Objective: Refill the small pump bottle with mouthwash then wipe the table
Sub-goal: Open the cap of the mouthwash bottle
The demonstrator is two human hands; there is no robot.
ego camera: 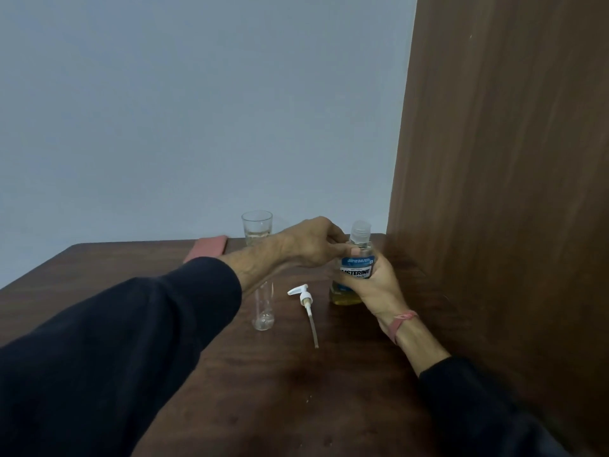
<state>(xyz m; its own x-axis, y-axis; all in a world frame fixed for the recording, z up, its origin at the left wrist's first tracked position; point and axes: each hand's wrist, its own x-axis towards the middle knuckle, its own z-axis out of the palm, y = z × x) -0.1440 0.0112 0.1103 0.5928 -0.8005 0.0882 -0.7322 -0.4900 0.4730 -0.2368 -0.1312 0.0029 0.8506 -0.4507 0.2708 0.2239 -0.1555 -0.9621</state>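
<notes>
Head view: the pump (304,296) lies on the table (270,390), small bottle (263,311) nearly empty. Right hand (374,285) fingers wrap the capped mouthwash bottle (357,268); left hand (313,242) fingers pinch its shoulder. Pouring and wiping remain.

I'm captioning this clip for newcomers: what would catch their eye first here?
Both hands meet on the mouthwash bottle at the table's right side: the right hand grips its body, the left hand holds it just below the clear cap. Left of it lie the detached white pump head and the empty small bottle, partly behind the left arm.
</notes>
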